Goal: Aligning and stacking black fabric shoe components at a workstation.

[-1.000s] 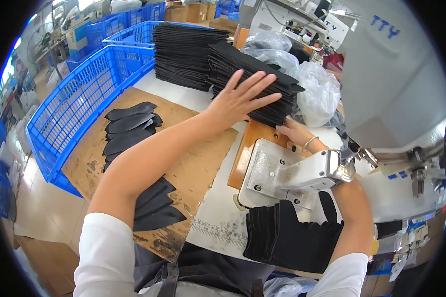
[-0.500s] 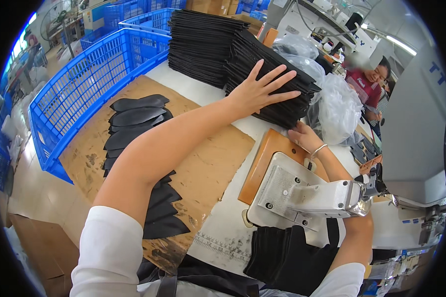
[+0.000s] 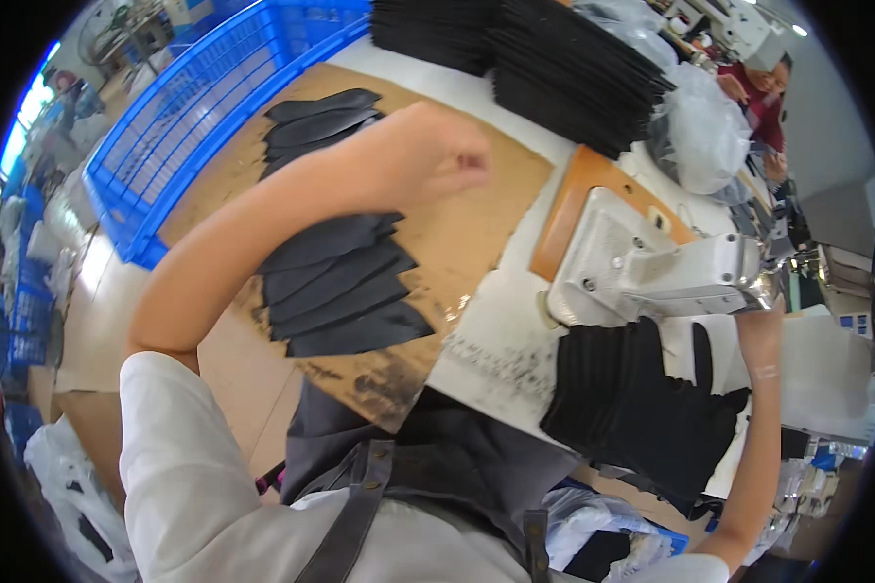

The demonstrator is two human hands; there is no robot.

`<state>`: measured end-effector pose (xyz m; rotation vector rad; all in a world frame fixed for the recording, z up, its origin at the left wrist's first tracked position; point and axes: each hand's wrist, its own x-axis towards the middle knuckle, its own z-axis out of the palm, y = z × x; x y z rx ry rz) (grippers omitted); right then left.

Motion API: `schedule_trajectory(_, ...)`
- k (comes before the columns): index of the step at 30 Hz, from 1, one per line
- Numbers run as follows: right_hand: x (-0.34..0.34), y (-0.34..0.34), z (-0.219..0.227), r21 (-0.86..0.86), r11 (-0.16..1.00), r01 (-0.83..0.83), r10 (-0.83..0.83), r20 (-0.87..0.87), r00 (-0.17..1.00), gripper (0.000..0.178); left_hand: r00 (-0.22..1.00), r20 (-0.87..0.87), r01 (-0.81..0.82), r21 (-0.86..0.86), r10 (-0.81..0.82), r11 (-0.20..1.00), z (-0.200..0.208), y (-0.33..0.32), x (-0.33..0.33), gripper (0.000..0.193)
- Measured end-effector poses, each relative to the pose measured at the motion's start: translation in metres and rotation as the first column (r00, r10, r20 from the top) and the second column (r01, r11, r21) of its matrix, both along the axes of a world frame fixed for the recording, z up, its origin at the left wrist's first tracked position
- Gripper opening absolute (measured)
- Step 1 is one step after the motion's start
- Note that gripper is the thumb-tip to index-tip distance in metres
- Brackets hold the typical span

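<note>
My left hand (image 3: 442, 160) is over the brown board (image 3: 486, 228), its fingers curled in and blurred by motion; no piece shows in them. Beneath that forearm, dark leather-like pieces (image 3: 345, 282) overlap in a row on the board. The machine's metal arm and head (image 3: 695, 277) hide the fingers of my right hand (image 3: 760, 325), so what they touch cannot be seen. A bundle of black fabric-like pieces (image 3: 632, 398) lies just in front of the machine, left of my right forearm.
Tall stacks of black pieces (image 3: 574, 78) stand at the back, beside clear plastic bags (image 3: 700, 136). A blue crate (image 3: 180, 126) is at the left. An orange-brown plate (image 3: 566, 209) borders the machine base. Another person (image 3: 758, 97) sits at the far right.
My left hand has come off the black stack, moved toward me and curled. My right hand has drawn back from the stack's foot to behind the machine head. The view has tilted down.
</note>
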<state>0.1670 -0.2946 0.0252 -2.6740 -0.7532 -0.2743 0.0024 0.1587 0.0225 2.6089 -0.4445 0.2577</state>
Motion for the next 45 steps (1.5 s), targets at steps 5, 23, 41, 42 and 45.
schedule_trajectory(5, -0.146, -0.007, 0.017, 0.057, 0.995, 0.077, -0.074, -0.057, 0.996, 0.037, 0.985, 0.151, -0.083, -0.02, 0.085, 0.996, -0.012, 0.011, -0.106, 0.007)
schedule_trajectory(23, -0.266, 0.189, -0.074, 0.307, 0.662, -0.684, 0.639, 0.245, 0.729, 0.032, 0.616, -0.216, -0.788, -0.16, 0.758, 0.595, -0.069, 0.064, -0.191, 0.036)
schedule_trajectory(41, -0.249, 0.394, -0.073, 0.321, 0.762, -0.563, 0.5, 0.261, 0.826, 0.022, 0.766, -0.337, -0.543, -0.794, 0.547, 0.272, -0.078, 0.051, -0.174, 0.022)
schedule_trajectory(42, -0.247, 0.397, -0.074, 0.358, 0.753, -0.553, 0.493, 0.25, 0.833, 0.021, 0.789, -0.324, -0.515, -0.812, 0.521, 0.275, -0.08, 0.052, -0.176, 0.023)
schedule_trajectory(45, -0.243, 0.398, -0.074, 0.435, 0.727, -0.531, 0.519, 0.158, 0.84, 0.019, 0.817, -0.278, -0.461, -0.841, 0.505, 0.282, -0.081, 0.05, -0.178, 0.022)
